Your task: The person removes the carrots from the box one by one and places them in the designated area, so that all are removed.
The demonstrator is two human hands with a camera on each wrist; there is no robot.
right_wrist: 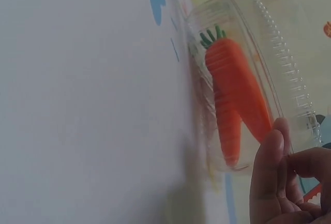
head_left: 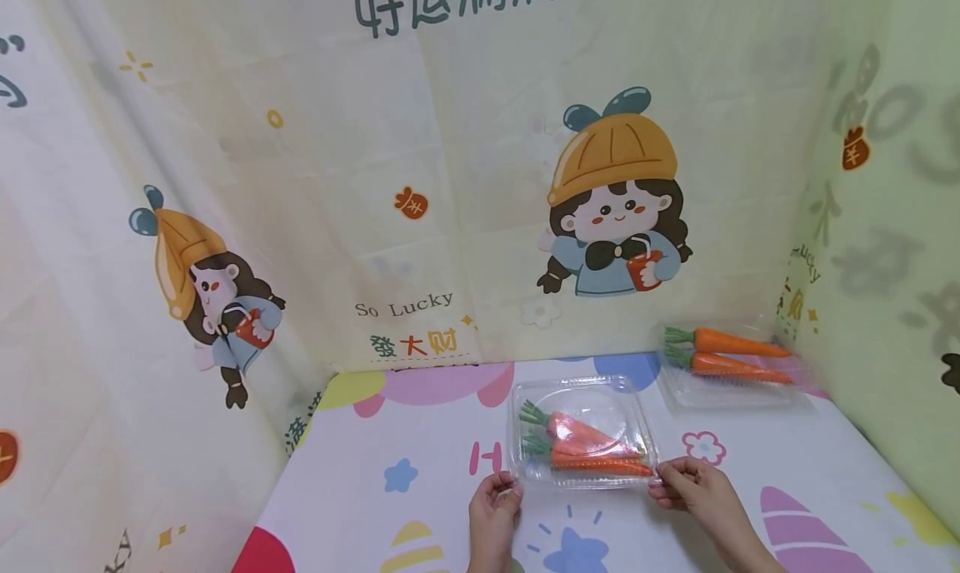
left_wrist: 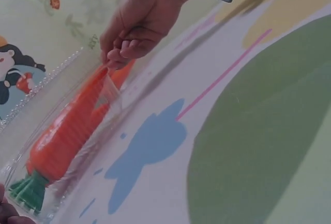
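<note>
A clear plastic clamshell box (head_left: 581,483) with two orange, green-topped carrots (head_left: 600,467) inside is between my hands. Its lid appears to lie over the carrots, one of which shows pinkish through the glare. My left hand (head_left: 493,519) pinches the near left corner of the box, while my right hand (head_left: 705,498) grips the near right corner between thumb and fingers. In the right wrist view the thumb and fingers of the right hand (right_wrist: 289,182) are on the rim by the carrot tips. Only a few fingertips of the left hand (left_wrist: 9,213) show in the left wrist view.
A second clear box (head_left: 690,398) holding two carrots (head_left: 738,341) stands at the back right, near the corner of the printed cloth walls. A patterned white cloth (head_left: 442,523) covers the table. The back wall (head_left: 480,181) rises right behind it.
</note>
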